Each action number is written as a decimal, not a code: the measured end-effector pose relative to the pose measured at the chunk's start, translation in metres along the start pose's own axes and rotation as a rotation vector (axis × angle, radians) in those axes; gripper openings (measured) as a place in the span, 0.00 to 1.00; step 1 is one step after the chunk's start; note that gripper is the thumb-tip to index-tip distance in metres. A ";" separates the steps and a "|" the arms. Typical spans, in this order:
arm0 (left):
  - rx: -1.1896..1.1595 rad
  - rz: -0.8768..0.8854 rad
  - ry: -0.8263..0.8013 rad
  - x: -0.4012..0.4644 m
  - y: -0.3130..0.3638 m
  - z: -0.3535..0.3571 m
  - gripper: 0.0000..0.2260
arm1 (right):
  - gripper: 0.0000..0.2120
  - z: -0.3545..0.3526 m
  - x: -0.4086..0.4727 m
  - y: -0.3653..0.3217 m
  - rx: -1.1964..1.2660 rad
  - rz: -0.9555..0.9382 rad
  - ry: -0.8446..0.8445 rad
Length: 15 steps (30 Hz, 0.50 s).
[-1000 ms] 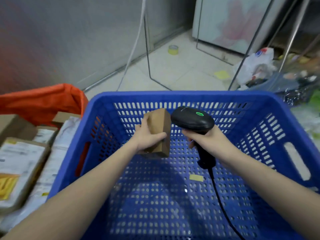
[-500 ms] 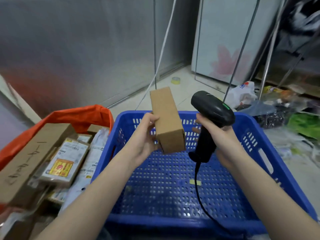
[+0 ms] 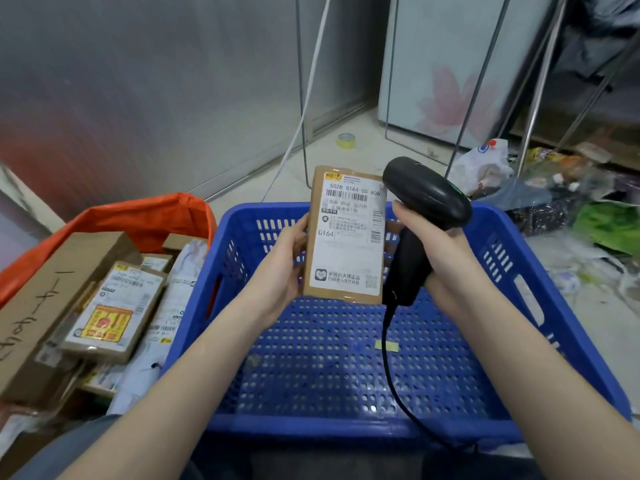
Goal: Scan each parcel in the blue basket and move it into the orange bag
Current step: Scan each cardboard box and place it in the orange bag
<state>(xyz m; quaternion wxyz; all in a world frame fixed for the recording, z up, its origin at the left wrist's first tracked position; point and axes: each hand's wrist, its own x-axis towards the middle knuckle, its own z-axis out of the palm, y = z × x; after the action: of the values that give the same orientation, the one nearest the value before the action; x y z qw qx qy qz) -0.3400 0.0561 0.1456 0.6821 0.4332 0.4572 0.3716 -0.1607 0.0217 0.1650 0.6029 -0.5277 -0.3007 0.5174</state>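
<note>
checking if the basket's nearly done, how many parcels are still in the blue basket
0 lying in the blue basket: its visible floor holds only a yellow scrap. One parcel is held above it in the left hand; the right hand holds the scanner.

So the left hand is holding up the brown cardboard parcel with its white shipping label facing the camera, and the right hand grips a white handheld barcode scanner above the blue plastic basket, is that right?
Not quite: the handheld barcode scanner is black, not white, as the head view shows. The rest stands: the left hand holds up the brown cardboard parcel with its white shipping label facing the camera, and the right hand grips the scanner above the blue plastic basket.
</note>
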 end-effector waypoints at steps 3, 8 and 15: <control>0.058 -0.011 -0.049 0.002 0.002 -0.003 0.21 | 0.17 0.004 0.004 0.003 -0.028 0.014 -0.063; 0.179 -0.016 -0.092 0.003 0.003 -0.011 0.21 | 0.16 0.011 0.003 0.006 -0.011 0.024 -0.108; 0.126 0.199 0.209 -0.001 0.007 -0.007 0.22 | 0.11 0.021 -0.003 0.007 -0.111 -0.030 -0.126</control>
<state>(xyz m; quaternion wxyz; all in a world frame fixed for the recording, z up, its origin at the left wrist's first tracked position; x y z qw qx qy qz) -0.3478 0.0596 0.1512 0.5621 0.4774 0.5027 0.4511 -0.1826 0.0250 0.1640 0.5601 -0.5222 -0.3743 0.5230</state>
